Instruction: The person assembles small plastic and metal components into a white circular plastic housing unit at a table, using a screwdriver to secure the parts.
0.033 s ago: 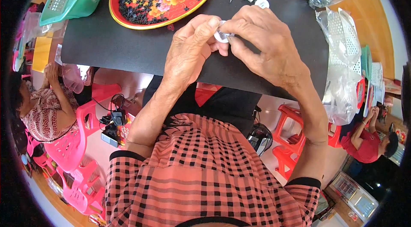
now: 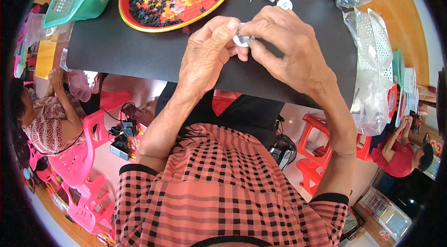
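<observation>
At frame centre, your left hand (image 2: 205,56) and right hand (image 2: 284,47) pinch one small white plastic part (image 2: 241,40); judged mid-assembly, next needs steady fingertip alignment.

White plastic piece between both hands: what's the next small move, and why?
Probably keep pressing it together with the thumbs. The small white piece is pinched between the left hand and right hand above the black board, and whether it is seated is hidden by the fingers.
</observation>
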Available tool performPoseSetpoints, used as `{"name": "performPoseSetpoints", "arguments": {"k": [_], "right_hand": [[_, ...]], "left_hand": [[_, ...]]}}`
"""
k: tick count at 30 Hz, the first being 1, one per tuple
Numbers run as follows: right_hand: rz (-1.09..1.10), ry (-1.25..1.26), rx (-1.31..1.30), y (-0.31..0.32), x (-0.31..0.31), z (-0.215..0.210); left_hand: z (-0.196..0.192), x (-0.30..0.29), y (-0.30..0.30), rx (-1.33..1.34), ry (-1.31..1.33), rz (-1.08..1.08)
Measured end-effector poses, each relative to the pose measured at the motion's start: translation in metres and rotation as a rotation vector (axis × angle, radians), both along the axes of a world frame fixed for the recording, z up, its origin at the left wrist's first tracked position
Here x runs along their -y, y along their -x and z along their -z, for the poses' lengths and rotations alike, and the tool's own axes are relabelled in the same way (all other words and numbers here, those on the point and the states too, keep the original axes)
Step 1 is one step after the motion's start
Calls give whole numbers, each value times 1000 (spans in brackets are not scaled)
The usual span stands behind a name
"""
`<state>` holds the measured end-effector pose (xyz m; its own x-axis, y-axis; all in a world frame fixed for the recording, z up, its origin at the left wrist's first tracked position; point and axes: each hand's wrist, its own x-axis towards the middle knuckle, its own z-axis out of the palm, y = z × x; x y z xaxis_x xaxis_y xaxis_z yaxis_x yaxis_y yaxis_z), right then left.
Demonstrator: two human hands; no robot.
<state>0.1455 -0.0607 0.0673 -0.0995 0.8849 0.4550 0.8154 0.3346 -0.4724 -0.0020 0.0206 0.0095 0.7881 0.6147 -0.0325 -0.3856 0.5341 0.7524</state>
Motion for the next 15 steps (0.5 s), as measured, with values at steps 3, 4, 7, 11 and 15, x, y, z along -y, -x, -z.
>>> {"name": "performPoseSetpoints", "arguments": {"k": [3, 4, 7, 11, 15], "right_hand": [[-24, 188, -412, -7, 1, 4], [-50, 263, -617, -12, 0, 12], [-37, 292, -581, -15, 2, 14], [-20, 173, -420, -12, 1, 5], [-24, 110, -277, -15, 0, 0]], "left_hand": [[2, -1, 0, 16, -14, 2], [2, -1, -1, 25, -18, 10], [2, 1, -1, 28, -5, 4], [4, 1, -1, 31, -2, 9], [3, 2, -1, 7, -16, -12]]}}
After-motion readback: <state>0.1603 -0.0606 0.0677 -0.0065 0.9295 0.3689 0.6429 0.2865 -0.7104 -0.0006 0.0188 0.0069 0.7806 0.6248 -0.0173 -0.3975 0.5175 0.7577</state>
